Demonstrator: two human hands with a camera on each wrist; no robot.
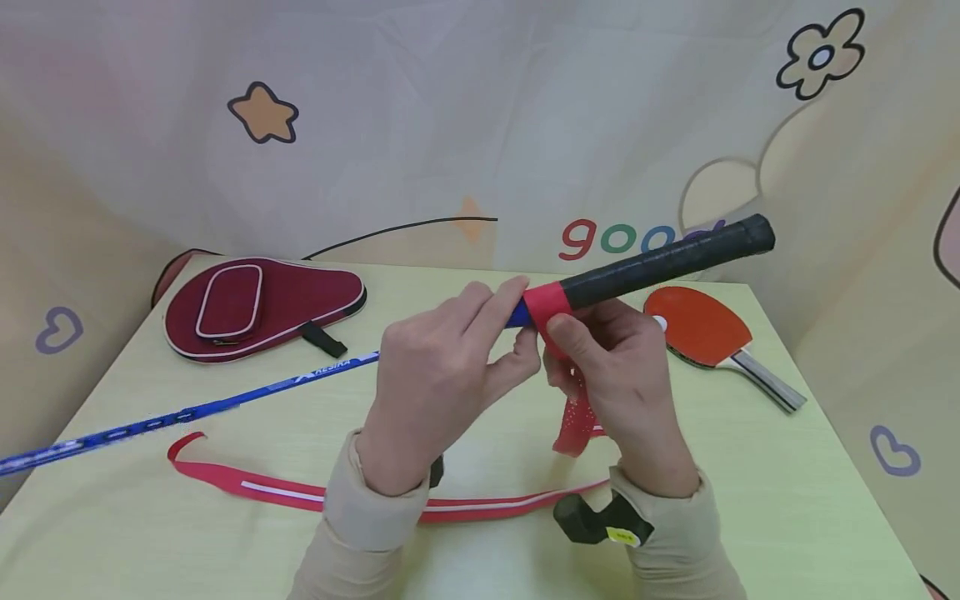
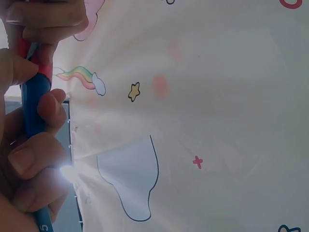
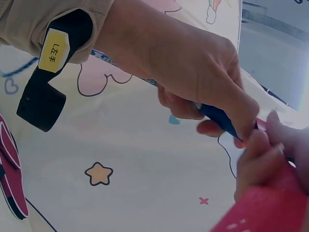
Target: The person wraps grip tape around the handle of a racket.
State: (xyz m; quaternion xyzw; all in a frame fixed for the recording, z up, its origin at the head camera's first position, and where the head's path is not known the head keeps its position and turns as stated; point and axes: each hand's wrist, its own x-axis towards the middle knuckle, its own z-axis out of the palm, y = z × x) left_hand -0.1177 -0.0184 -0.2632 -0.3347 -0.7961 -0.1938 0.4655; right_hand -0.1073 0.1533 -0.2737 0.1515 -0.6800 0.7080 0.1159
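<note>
Red perforated tape (image 1: 549, 308) circles the slim blue shaft (image 1: 300, 379) beside its black cylindrical handle (image 1: 667, 260), with the right grip (image 1: 626, 367) pinching the tape; the left grip (image 1: 442, 367) curls round the shaft just left of it. Whether the red, white-lined strip (image 1: 285, 493) on the desk (image 1: 810, 517) below both grips joins the tape is hard to tell. The tape looks light and floppy, likely best pinched where it wraps; the shaft seems stiff, steadiest held near the handle.

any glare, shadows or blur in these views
Head: fairly even light, faint shadows on the table; left wrist: bright glare spot beside the left hand; right wrist: washed-out light at right edge, foreground red tape looks soft.
</note>
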